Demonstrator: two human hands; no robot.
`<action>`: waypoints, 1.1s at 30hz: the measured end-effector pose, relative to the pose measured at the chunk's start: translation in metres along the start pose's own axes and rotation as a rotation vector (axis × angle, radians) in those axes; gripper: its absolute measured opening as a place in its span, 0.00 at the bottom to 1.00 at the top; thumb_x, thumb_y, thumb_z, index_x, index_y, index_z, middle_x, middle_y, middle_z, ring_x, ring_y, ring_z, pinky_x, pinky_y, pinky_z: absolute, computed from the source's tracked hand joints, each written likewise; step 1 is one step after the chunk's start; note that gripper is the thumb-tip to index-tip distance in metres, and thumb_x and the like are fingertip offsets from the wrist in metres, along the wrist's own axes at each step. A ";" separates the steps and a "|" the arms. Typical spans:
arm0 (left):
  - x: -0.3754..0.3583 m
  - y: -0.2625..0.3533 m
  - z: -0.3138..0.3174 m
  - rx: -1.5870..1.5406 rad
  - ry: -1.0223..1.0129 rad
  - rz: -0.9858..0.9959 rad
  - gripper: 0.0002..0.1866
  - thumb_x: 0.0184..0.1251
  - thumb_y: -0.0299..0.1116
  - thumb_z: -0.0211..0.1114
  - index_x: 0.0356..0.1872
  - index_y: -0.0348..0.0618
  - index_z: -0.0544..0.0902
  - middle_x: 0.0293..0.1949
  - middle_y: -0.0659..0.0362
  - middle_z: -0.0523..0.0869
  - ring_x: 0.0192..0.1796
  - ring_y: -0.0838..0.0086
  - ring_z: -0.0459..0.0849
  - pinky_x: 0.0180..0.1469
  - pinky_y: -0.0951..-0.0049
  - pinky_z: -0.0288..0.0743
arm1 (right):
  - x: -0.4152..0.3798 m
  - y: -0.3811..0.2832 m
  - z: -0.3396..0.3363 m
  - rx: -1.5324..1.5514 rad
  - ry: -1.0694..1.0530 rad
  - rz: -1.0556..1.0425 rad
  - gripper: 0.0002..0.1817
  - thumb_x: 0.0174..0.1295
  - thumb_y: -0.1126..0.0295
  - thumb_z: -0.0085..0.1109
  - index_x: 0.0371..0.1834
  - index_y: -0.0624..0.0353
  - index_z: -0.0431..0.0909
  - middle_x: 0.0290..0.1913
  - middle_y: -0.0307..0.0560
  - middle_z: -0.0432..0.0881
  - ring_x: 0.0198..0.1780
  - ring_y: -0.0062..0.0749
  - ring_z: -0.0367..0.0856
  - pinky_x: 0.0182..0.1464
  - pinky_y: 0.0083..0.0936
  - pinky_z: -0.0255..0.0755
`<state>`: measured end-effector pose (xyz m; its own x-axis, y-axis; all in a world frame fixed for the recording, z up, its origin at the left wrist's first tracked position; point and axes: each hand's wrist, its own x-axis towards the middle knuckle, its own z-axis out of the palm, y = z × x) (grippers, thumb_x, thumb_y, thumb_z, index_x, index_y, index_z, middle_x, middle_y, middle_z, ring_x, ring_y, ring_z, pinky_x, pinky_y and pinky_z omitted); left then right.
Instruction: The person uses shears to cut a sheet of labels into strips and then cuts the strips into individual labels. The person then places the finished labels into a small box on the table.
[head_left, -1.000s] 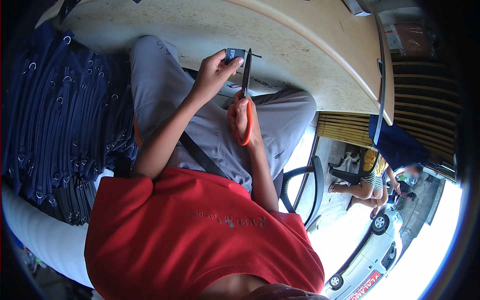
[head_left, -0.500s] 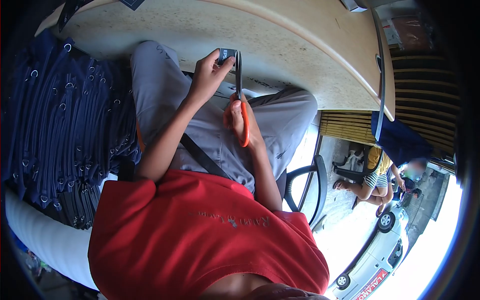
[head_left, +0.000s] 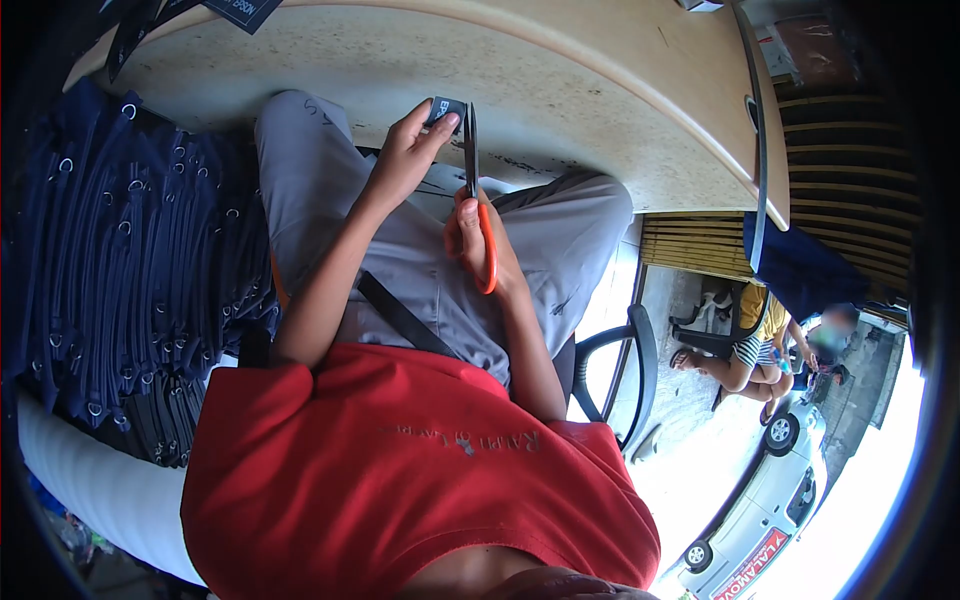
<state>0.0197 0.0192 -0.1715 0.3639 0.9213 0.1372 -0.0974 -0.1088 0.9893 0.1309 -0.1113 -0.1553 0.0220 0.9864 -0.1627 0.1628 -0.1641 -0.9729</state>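
Holding scissors before pale table; navy bundle left, van outside.

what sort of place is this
Probably a small sewing or strap-making workshop: dark blue straps with metal rings are massed on the left, the right hand holds scissors, and the left hand pinches a small printed label.

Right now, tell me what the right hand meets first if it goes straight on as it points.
With the scissors leading, the right hand would probably meet the table first, passing just beside the label in the left hand; depth is hard to judge.
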 end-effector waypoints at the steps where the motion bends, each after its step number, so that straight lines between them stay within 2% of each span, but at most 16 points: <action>1: 0.000 0.000 0.000 0.000 -0.002 -0.001 0.12 0.73 0.39 0.60 0.35 0.41 0.75 0.22 0.70 0.71 0.24 0.88 0.61 0.25 0.81 0.57 | 0.000 0.001 0.000 -0.001 0.001 -0.001 0.37 0.64 0.28 0.30 0.37 0.57 0.61 0.17 0.43 0.71 0.19 0.24 0.70 0.23 0.21 0.62; 3: 0.000 0.001 -0.002 0.015 -0.012 -0.013 0.11 0.73 0.39 0.60 0.38 0.40 0.77 0.26 0.68 0.76 0.27 0.87 0.68 0.30 0.82 0.64 | 0.000 0.002 0.000 0.002 0.002 0.001 0.37 0.64 0.28 0.30 0.37 0.57 0.61 0.18 0.43 0.71 0.19 0.24 0.70 0.23 0.21 0.63; 7: 0.000 0.008 0.000 -0.101 0.018 -0.010 0.12 0.73 0.39 0.59 0.40 0.40 0.78 0.30 0.66 0.80 0.32 0.86 0.75 0.36 0.82 0.69 | -0.001 -0.003 0.001 0.009 -0.015 0.004 0.38 0.64 0.28 0.30 0.37 0.58 0.62 0.18 0.42 0.71 0.19 0.25 0.71 0.24 0.20 0.64; 9: 0.000 0.010 -0.004 -0.086 -0.046 -0.074 0.12 0.73 0.40 0.59 0.42 0.42 0.78 0.35 0.65 0.83 0.38 0.83 0.79 0.45 0.79 0.71 | -0.001 -0.003 0.001 0.010 -0.019 0.011 0.38 0.64 0.28 0.30 0.37 0.58 0.62 0.18 0.42 0.71 0.20 0.25 0.71 0.24 0.21 0.64; 12: -0.001 0.008 -0.001 -0.081 -0.030 -0.059 0.11 0.73 0.38 0.59 0.41 0.39 0.78 0.33 0.66 0.82 0.37 0.85 0.78 0.40 0.81 0.71 | -0.001 0.000 0.000 0.019 -0.019 0.022 0.37 0.64 0.28 0.30 0.37 0.58 0.62 0.18 0.42 0.71 0.20 0.25 0.72 0.24 0.21 0.65; 19: -0.002 0.007 0.003 -0.100 -0.088 -0.073 0.11 0.72 0.38 0.61 0.41 0.40 0.79 0.32 0.67 0.81 0.36 0.87 0.76 0.38 0.83 0.69 | -0.002 -0.003 -0.001 0.079 0.012 0.039 0.35 0.66 0.29 0.30 0.36 0.56 0.60 0.19 0.43 0.70 0.20 0.25 0.72 0.24 0.21 0.65; 21: -0.003 0.008 0.007 -0.139 -0.090 -0.023 0.10 0.71 0.37 0.62 0.40 0.40 0.80 0.29 0.70 0.80 0.31 0.89 0.71 0.33 0.84 0.65 | -0.001 -0.002 -0.001 0.088 0.024 0.035 0.35 0.66 0.30 0.30 0.36 0.56 0.60 0.19 0.43 0.70 0.20 0.25 0.72 0.24 0.21 0.65; 24: -0.002 0.001 0.004 -0.110 -0.158 -0.078 0.09 0.70 0.37 0.63 0.39 0.40 0.81 0.28 0.71 0.79 0.28 0.91 0.66 0.29 0.84 0.60 | 0.000 0.001 -0.001 0.108 0.048 0.027 0.34 0.66 0.30 0.29 0.36 0.56 0.60 0.19 0.43 0.71 0.20 0.25 0.72 0.24 0.20 0.65; 27: -0.005 0.000 0.006 -0.111 -0.182 -0.047 0.10 0.70 0.37 0.64 0.36 0.40 0.82 0.27 0.72 0.77 0.26 0.91 0.62 0.27 0.84 0.57 | 0.001 0.002 -0.002 0.115 0.076 0.025 0.34 0.67 0.31 0.29 0.36 0.56 0.60 0.19 0.43 0.71 0.20 0.25 0.72 0.23 0.20 0.64; 33: -0.006 -0.003 0.008 -0.120 -0.217 -0.062 0.10 0.69 0.36 0.65 0.34 0.40 0.81 0.25 0.73 0.75 0.26 0.92 0.62 0.27 0.84 0.57 | 0.001 -0.001 -0.003 0.108 0.113 0.023 0.34 0.67 0.30 0.29 0.36 0.56 0.60 0.18 0.44 0.71 0.19 0.25 0.72 0.22 0.20 0.64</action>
<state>0.0258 0.0112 -0.1746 0.5615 0.8218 0.0966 -0.1732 0.0026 0.9849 0.1334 -0.1106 -0.1543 0.1364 0.9757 -0.1714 0.0541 -0.1801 -0.9822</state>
